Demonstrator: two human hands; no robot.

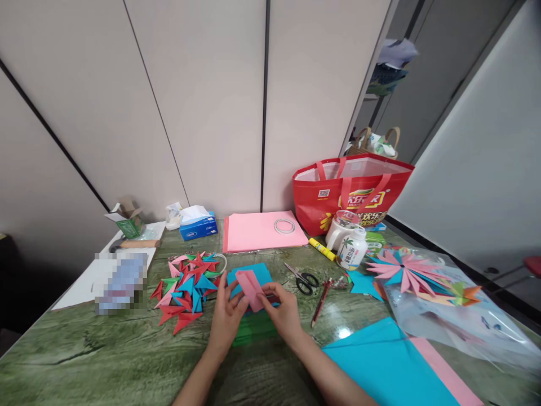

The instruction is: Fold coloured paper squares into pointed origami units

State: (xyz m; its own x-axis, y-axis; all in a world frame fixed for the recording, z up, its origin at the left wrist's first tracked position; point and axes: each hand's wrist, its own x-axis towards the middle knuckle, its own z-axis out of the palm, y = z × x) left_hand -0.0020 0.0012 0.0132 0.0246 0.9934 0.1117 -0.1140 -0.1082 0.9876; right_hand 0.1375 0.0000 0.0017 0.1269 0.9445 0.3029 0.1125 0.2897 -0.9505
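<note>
A folded strip of pink paper (249, 286) is held up between my two hands, tilted, over blue sheets (260, 273) and green sheets (254, 329) on the table. My left hand (228, 310) pinches its left side with thumb and fingers. On the lower right edge, the thumb and fingers of my right hand (280, 307) close on the same paper. Just left of my hands lies a pile of folded red, blue, pink and green paper pieces (190, 286), with a pale ring (220, 263) at its upper right. Black-handled scissors (305, 280) rest to the right of the blue sheets.
Pink sheets (262, 231) lie at the back beside a tissue box (198, 226). At right stand a red bag (310, 200), a white bottle (352, 249) and a glue stick (322, 248). A pencil (321, 304), large blue paper (391, 363) and a paper star (403, 270) lie nearer. A hammer (137, 243) is left.
</note>
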